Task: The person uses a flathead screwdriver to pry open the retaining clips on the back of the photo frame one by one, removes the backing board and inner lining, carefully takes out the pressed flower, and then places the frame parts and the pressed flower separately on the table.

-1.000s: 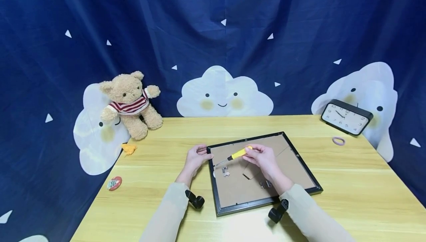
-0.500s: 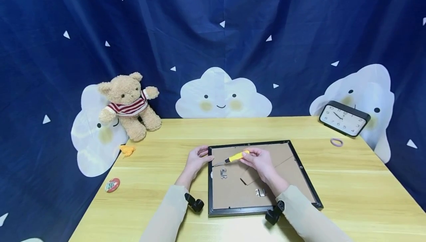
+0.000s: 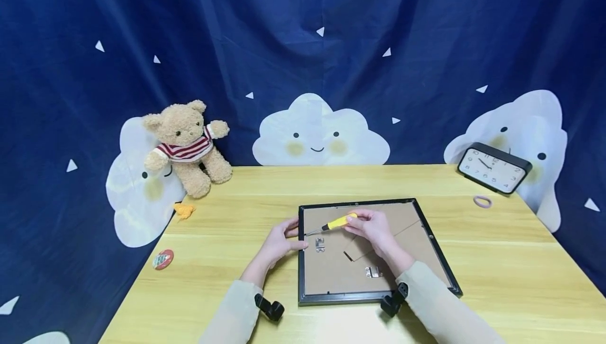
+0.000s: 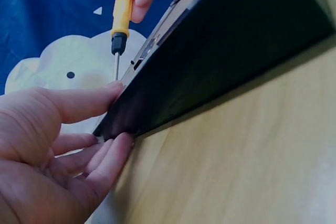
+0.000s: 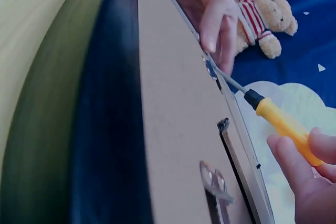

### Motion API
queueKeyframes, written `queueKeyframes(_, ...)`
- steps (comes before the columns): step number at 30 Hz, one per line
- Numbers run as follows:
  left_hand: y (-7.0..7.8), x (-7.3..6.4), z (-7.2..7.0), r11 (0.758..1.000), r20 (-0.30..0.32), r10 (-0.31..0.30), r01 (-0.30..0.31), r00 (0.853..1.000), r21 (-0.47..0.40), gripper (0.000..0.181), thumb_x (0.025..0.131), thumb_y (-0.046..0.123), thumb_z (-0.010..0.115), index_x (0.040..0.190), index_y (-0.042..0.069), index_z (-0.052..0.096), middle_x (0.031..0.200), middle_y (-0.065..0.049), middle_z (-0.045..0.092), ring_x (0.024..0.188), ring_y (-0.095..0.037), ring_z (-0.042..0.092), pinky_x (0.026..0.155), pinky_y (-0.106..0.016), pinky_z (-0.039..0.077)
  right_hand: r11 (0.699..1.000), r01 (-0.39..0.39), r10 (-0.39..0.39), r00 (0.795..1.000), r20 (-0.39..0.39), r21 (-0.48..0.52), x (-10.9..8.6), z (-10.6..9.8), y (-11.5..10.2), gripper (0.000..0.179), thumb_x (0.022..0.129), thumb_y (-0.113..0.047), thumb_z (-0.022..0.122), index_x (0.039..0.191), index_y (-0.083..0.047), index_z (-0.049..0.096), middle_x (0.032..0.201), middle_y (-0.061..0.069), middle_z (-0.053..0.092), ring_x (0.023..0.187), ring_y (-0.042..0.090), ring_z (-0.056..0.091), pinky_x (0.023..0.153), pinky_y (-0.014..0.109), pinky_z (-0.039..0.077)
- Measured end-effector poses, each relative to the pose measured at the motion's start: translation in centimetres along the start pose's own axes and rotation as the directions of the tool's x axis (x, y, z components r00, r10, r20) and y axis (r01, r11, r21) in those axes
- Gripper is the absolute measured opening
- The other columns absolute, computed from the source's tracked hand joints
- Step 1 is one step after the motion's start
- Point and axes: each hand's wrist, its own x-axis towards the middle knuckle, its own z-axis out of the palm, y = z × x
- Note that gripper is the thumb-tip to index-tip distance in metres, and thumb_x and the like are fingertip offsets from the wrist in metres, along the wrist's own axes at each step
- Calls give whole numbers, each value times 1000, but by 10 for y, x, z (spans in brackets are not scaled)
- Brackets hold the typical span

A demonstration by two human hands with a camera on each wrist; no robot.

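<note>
Left hand (image 3: 278,243) grips the near-left edge of the picture frame (image 3: 302,276), thumb on top, fingers at the side; frame lies on the table (image 3: 218,254), backing (image 3: 333,275) upward. Screwdriver (image 3: 338,222) tip at that same edge, handle pinched in the right hand's (image 3: 375,231) fingers. Apparent step: prying there; next move likely wants steady, small leverage. Tip's contact unclear, thumb-hidden in the left wrist view; frame's front unseen.

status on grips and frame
Left grip holds frame by left edge. Right grip pinches screwdriver, tip at same edge. Brown backing faces up. Left thumb near tip.
</note>
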Motion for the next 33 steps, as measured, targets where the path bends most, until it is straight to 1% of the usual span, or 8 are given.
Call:
queueKeyframes(4,-3,-4,1,1000,-17,-19,20,1000,10,78,70,5,80,136,-4,40,134,-21,45,109,-32,54,82,-30,53,1000,4,-4,1000,18,-24,1,-3,-1,31,83,8,62,111,19,55,93,22,65,79,25,67,76,33,55)
queueKeyframes(8,-3,-4,3,999,-37,-31,30,999,-15,77,69,3,80,135,-3,41,133,-22,46,107,-31,54,79,-30,54,997,53,-49,996,68,-50,1,0,-7,30,83,9,61,110,21,54,93,27,64,78,27,67,76,33,55)
queueKeyframes(14,-2,-3,5,998,-59,-52,50,997,-30,73,69,-3,78,133,-2,44,131,-22,47,99,-27,55,74,-31,56,973,163,-140,980,141,-165,-2,5,-18,24,84,10,60,104,21,56,94,32,62,80,33,67,72,31,56)
queueKeyframes(17,-3,-3,6,998,-59,-55,54,997,-27,73,69,-4,78,133,-2,44,130,-21,48,96,-25,54,72,-32,56,973,164,-143,981,135,-163,-2,4,-16,25,84,10,60,105,22,56,95,33,62,82,34,67,73,30,56)
queueKeyframes(21,-2,-3,7,999,-42,-39,38,998,-17,72,70,-3,77,133,-3,43,130,-21,47,94,-25,53,71,-32,57,982,144,-134,987,86,-123,-2,2,-10,27,83,10,61,107,23,55,95,32,62,80,33,67,74,30,55)
queueKeyframes(23,-2,-3,7,999,-42,-31,31,999,-12,71,70,-3,77,133,-3,43,130,-22,47,94,-26,52,70,-32,57,982,152,-144,987,77,-112,-2,2,-9,29,83,10,62,108,23,54,95,31,63,79,32,67,74,30,55)
queueKeyframes(26,-3,-3,6,1000,-47,-27,27,999,-5,71,70,-3,77,133,-4,43,130,-23,47,95,-27,53,70,-31,57,983,150,-141,986,89,-109,-1,1,-7,31,83,9,62,109,23,53,96,31,63,79,30,67,74,31,55)
queueKeyframes(33,-4,-4,6,1000,-54,-25,25,998,-9,73,69,-3,78,133,-4,43,129,-24,47,94,-27,53,71,-31,57,986,138,-131,988,80,-95,0,-1,-7,30,82,12,60,109,22,53,95,31,63,76,28,68,73,31,56)
